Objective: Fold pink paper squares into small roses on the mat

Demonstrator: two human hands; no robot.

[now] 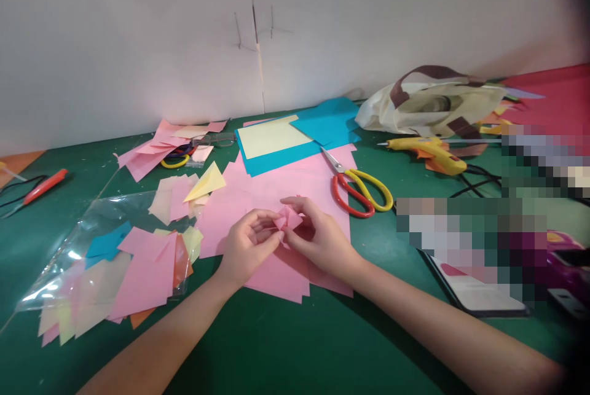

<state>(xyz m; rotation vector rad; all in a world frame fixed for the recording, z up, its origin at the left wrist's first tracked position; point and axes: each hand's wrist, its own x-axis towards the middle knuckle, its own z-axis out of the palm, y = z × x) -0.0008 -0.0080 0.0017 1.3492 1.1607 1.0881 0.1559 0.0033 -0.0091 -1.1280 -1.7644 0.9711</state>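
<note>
Between my two hands is a small folded pink paper piece (288, 218), with several creased facets showing. My left hand (251, 241) pinches its left side between thumb and fingers. From the other side, my right hand (320, 232) grips it, index finger over the top and thumb below. Both hands hover over large pink paper sheets (276, 281) spread on the green table. Just beyond my right hand lie scissors (354, 186) with one red and one yellow handle, blades pointing away. Fingers hide part of the folded piece.
Paper scraps (142, 266) and a clear plastic bag (59, 260) lie at left. Blue sheets (329, 121) and a pale yellow sheet (274, 137) sit behind. At right are a yellow glue gun (426, 150), a cloth bag (382, 106) and a phone-like device (488, 306), partly blurred out.
</note>
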